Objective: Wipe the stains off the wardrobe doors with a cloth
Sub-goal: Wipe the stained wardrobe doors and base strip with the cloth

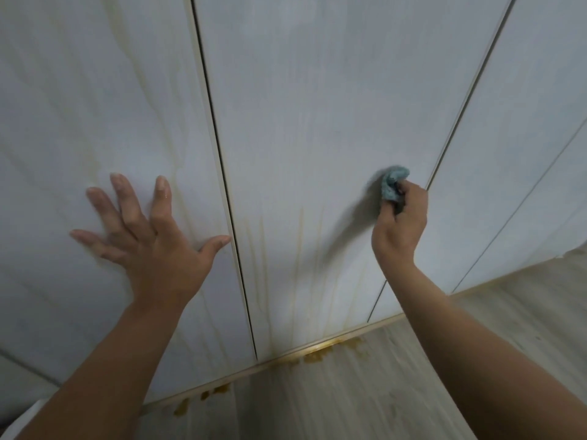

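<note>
Pale white wardrobe doors fill the view. My left hand (pixel 149 230) lies flat with spread fingers on the left door (pixel 79 106), its thumb near the dark gap between doors. My right hand (pixel 401 223) grips a bunched light-blue cloth (pixel 392 182) and holds it against the middle door (pixel 301 106), close to that door's right edge. Yellowish-brown drip streaks (pixel 298 249) run down the lower middle door. Fainter streaks mark the left door (pixel 181 198).
A light wood-grain floor (pixel 365 392) meets the wardrobe base at the bottom. Brown stain puddles (pixel 320 352) lie along the base edge, with more blotches (pixel 182 406) to the left. A third door (pixel 508 138) stands to the right.
</note>
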`<control>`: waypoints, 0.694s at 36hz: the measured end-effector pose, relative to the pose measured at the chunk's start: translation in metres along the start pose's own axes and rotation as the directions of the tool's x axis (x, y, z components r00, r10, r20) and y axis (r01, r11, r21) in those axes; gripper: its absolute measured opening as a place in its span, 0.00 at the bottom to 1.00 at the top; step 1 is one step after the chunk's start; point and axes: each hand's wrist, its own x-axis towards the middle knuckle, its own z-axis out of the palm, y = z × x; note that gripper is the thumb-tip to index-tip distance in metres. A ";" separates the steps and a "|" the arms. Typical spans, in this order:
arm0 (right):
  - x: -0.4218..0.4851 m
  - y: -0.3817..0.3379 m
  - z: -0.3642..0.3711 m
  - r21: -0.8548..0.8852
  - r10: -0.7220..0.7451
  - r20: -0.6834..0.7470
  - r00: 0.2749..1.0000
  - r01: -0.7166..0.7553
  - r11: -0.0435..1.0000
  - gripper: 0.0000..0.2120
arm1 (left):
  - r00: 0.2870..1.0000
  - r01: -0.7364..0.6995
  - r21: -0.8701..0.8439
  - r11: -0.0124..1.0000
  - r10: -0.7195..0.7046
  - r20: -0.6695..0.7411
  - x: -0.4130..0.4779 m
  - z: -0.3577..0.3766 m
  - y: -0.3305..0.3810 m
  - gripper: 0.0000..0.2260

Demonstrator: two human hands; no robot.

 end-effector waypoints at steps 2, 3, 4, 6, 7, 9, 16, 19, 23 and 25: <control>-0.016 0.006 0.009 -0.063 -0.111 0.077 0.991 0.116 0.991 0.16 | 1.000 0.005 0.013 1.000 -0.005 -0.007 0.000 0.000 0.000 0.53; -0.029 0.012 0.013 -0.085 -0.178 0.151 0.972 0.192 0.978 0.15 | 1.000 0.005 0.014 1.000 -0.004 -0.012 0.000 0.000 0.000 0.53; -0.043 0.021 0.016 -0.100 -0.244 0.241 0.939 0.274 0.956 0.14 | 1.000 0.002 0.017 1.000 -0.002 -0.018 0.000 -0.001 0.000 0.53; -0.071 0.041 0.016 -0.124 -0.349 0.438 0.828 0.441 0.889 0.11 | 1.000 -0.003 0.025 1.000 0.004 -0.026 0.000 -0.001 0.001 0.52; -0.082 0.051 0.013 -0.136 -0.371 0.521 0.769 0.505 0.853 0.11 | 1.000 -0.006 0.025 1.000 0.007 -0.026 0.000 -0.001 0.001 0.52; -0.091 0.066 0.006 -0.120 -0.388 0.636 0.667 0.582 0.804 0.13 | 1.000 -0.008 0.019 1.000 0.009 -0.026 0.001 0.000 0.000 0.53; -0.045 -0.001 0.003 0.058 0.033 0.168 0.985 -0.043 0.997 0.11 | 1.000 -0.006 -0.013 1.000 0.006 -0.009 0.000 0.000 0.001 0.55; -0.023 -0.031 0.015 0.151 0.139 0.058 0.989 -0.146 0.978 0.11 | 1.000 -0.003 0.000 1.000 0.003 -0.004 0.000 -0.001 0.001 0.54; -0.034 -0.049 0.029 0.087 -0.071 0.076 0.995 0.064 0.994 0.14 | 1.000 -0.002 0.022 1.000 0.002 -0.006 -0.001 0.000 0.001 0.54; -0.049 -0.044 0.033 0.031 -0.233 0.142 0.962 0.231 0.973 0.15 | 1.000 -0.006 0.023 1.000 0.006 -0.015 -0.001 0.001 0.001 0.54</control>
